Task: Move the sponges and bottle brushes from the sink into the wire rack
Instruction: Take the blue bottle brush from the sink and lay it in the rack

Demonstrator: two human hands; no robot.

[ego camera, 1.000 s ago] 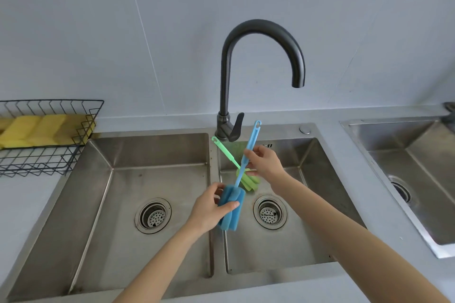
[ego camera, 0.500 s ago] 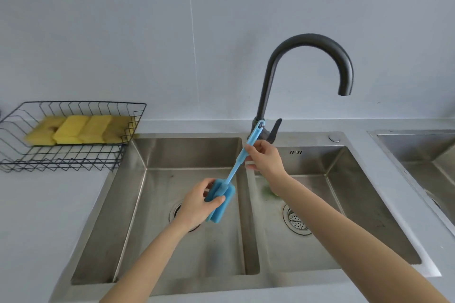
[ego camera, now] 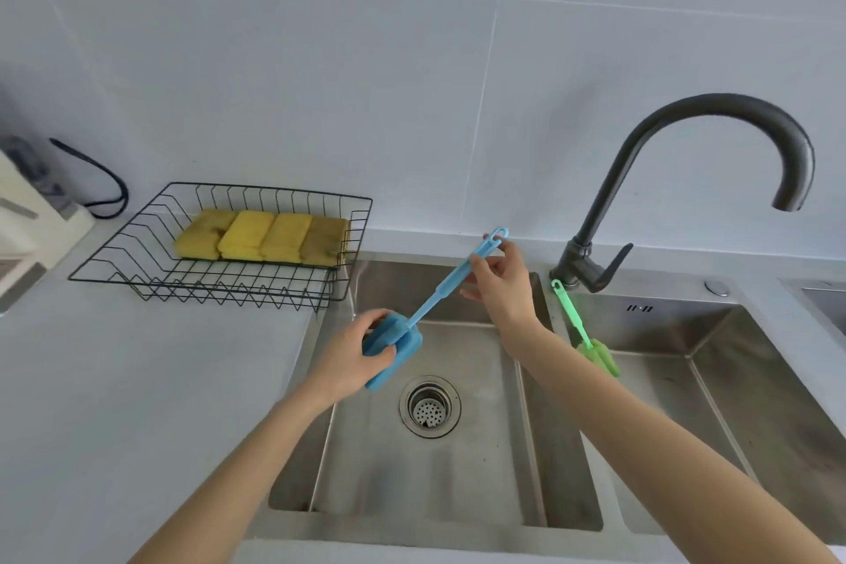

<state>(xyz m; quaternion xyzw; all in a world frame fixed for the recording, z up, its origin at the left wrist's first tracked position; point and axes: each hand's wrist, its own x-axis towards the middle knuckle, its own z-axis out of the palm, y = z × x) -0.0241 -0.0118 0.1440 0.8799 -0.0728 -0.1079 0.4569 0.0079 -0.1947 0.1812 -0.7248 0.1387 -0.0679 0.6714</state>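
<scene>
Black wire rack [ego camera: 137, 263] is set on the counter at left, four yellow sponges [ego camera: 263, 236] lined up inside. Blue bottle brush [ego camera: 430, 302] is held over the left basin: foam head wrapped by the left hand [ego camera: 352, 357], handle tip pinched by the right hand [ego camera: 501, 284]. Green bottle brush [ego camera: 588, 337] is left leaning in the right basin. Risk judged: the long handle could be snagged on the rack's wires if lowered crooked.
</scene>
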